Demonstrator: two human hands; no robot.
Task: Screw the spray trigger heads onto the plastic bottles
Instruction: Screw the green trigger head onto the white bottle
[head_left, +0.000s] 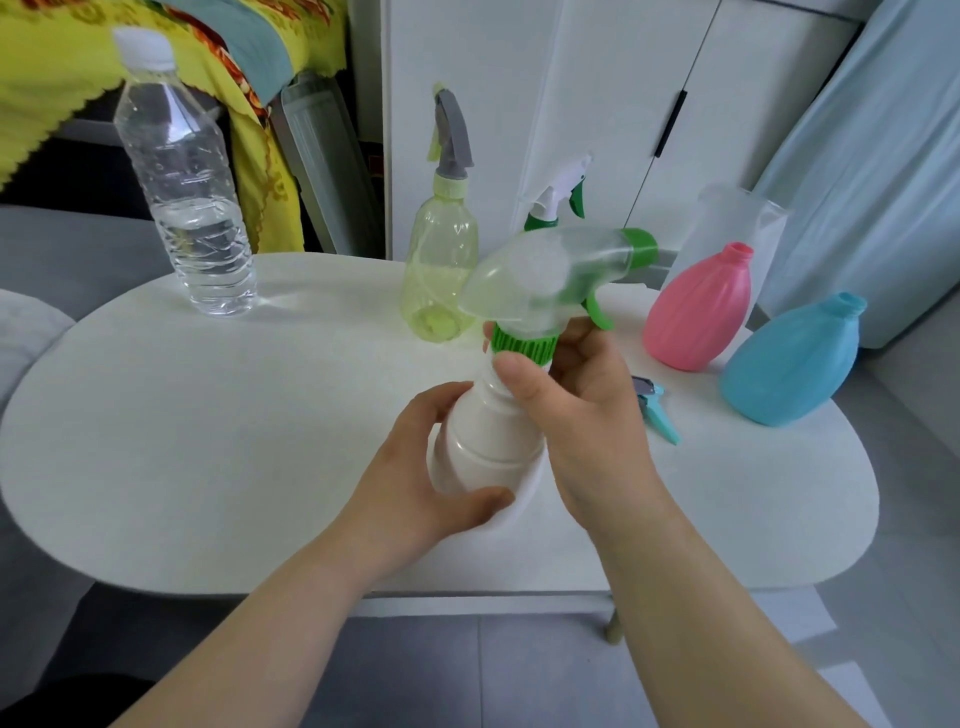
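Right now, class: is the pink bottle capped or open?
Open: the pink bottle stands upright on the table, its neck bare, no spray head on it.

White oval table on grey floor — white cabinet behind.

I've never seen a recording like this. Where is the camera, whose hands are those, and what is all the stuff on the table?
There is no machine here: a person wears a camera on the head, looking down at their own bare hands. The left hand grips a white bottle; the right hand pinches the green collar of a clear spray trigger head sitting on its neck. On the white table stand a clear water bottle, a yellow-green spray bottle with its head on, and a pink bottle and a blue bottle, both open-necked. A teal trigger head lies loose by the right hand.
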